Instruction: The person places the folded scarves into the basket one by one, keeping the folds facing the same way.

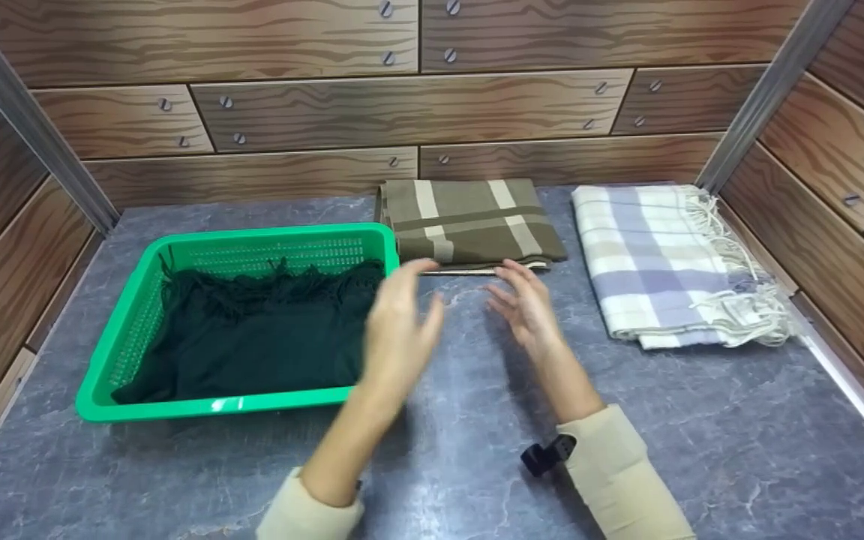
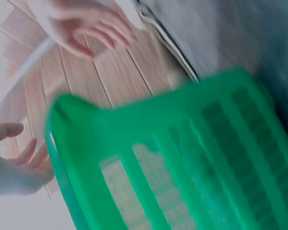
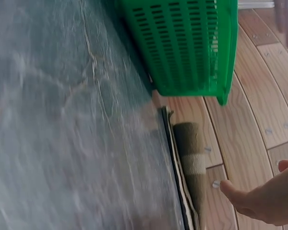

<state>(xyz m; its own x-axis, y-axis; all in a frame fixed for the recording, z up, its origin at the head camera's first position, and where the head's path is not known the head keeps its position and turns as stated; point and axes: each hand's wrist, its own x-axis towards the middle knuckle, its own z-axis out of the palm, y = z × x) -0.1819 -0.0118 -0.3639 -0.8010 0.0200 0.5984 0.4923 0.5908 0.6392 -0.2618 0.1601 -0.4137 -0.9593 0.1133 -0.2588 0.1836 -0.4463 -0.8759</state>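
In the head view my left hand hovers by the right rim of a green plastic basket, its fingers spread and holding nothing. Inside the basket lies a dark, fringed folded cloth. My right hand is held above the table with loosely bent fingers and an empty palm. Just beyond both hands rests a folded olive-brown cloth with cream stripes. The right wrist view shows that cloth's folded edge beside my right hand. The left wrist view is blurred, with the basket across it.
A folded white and lavender checked cloth with a long fringe lies at the right of the grey marbled table. Wood-patterned panels wall in the back and both sides. A small black device is strapped at the right wrist.
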